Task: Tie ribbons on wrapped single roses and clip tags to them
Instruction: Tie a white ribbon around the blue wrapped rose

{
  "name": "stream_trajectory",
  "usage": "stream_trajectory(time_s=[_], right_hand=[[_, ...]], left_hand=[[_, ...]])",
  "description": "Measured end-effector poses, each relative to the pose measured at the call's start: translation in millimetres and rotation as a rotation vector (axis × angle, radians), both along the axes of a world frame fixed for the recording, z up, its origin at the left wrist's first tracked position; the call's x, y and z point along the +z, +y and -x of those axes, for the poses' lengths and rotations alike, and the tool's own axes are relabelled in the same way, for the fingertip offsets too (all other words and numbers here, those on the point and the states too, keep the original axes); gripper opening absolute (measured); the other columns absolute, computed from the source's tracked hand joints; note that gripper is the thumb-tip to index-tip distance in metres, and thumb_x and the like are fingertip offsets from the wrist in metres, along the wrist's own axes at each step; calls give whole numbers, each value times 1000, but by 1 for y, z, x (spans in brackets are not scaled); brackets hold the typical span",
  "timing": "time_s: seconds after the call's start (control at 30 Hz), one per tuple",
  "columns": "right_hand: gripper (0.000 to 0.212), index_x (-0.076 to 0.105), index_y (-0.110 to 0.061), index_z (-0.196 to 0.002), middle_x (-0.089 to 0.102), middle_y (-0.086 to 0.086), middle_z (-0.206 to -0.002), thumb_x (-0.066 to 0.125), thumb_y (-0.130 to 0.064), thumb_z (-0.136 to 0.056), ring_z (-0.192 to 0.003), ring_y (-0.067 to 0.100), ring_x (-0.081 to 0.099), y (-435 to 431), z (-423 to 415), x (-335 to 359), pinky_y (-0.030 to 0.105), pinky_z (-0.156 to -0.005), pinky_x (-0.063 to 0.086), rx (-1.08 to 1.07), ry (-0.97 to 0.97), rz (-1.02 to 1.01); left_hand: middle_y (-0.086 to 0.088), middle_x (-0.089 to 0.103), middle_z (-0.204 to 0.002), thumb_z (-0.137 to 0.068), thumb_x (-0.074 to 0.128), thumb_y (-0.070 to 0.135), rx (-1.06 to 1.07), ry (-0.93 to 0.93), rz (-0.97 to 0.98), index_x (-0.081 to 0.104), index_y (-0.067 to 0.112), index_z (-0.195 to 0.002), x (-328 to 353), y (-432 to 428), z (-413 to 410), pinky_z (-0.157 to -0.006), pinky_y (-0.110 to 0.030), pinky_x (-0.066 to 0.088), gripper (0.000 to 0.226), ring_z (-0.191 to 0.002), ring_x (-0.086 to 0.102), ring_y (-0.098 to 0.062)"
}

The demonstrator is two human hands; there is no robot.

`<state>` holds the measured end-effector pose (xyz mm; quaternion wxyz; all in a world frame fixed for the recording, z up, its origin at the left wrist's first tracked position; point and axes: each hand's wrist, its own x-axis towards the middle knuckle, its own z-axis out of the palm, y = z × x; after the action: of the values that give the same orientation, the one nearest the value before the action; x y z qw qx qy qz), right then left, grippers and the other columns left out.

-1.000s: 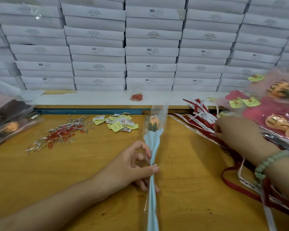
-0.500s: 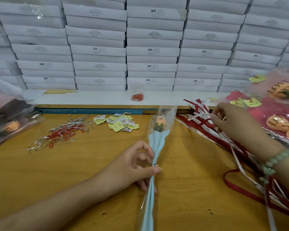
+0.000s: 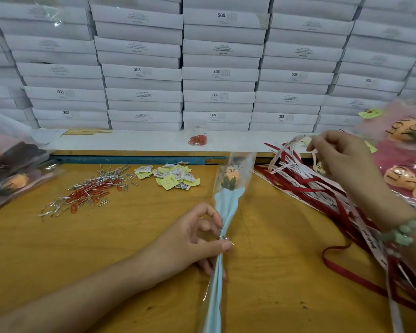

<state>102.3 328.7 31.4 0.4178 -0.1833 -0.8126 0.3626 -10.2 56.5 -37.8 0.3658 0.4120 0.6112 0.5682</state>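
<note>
Some of the white boxes (image 3: 217,74) out back say SGS (the smaller print's too blurry). The sleeve (image 3: 235,168) on my rose reads LOVE YOU, same as the wrapped roses (image 3: 405,131) at right.

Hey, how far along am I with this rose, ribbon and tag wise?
Done: the wrapped rose is cinched with a silver twist tie. In hand: left hand grips its stem; right hand pinches a white ribbon above the ribbon pile. Left: tying that ribbon and clipping a tag; tags and paper clips lie loose on the table.
</note>
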Motion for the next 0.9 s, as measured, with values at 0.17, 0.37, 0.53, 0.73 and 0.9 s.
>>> stream_trajectory(time_s=[0.17, 0.37, 0.53, 0.73, 0.9], right_hand=[[33, 69, -13, -77, 50, -14, -49, 49, -25, -101, -45, 6, 34, -22, 0, 4, 17, -42, 28, 328, -471, 32], [33, 65, -10, -86, 59, -7, -56, 42, -25, -104, -41, 3, 48, -72, 4, -12, 15, -41, 34, 841, -1059, 30], [33, 60, -6, -85, 58, -4, -53, 40, -24, -105, -37, 3, 48, -99, 10, -37, 14, -36, 33, 910, -972, 225], [26, 58, -11, -85, 58, -2, -52, 41, -19, -104, -34, 3, 47, -98, 9, -42, 13, -34, 32, 916, -903, 355], [42, 64, -32, -72, 59, 3, -57, 39, -21, -103, -39, 7, 46, -95, 7, -41, 15, -38, 34, 965, -890, 440]], left_hand=[[-25, 61, -104, -78, 73, 20, 4, 9, 2, 44, 12, -102, 0, 0, 0, -50, -25, 55, 38, -65, 71, -33], [-29, 58, -100, -75, 74, 19, 17, 25, -36, 44, 11, -101, -1, 1, 0, -46, -24, 53, 41, -62, 69, -34], [-9, 62, -84, -73, 75, 20, 29, 70, -77, 44, 11, -99, -5, 2, 1, -43, -25, 49, 41, -50, 60, -22], [1, 62, -76, -78, 74, 37, 2, 197, -78, 51, 30, -93, -6, 0, -2, -42, -20, 41, 29, -53, 54, -12], [7, 59, -76, -88, 53, 19, 49, 271, -109, 58, 23, -99, -6, -1, -1, -50, -21, 41, 12, -63, 53, -5]])
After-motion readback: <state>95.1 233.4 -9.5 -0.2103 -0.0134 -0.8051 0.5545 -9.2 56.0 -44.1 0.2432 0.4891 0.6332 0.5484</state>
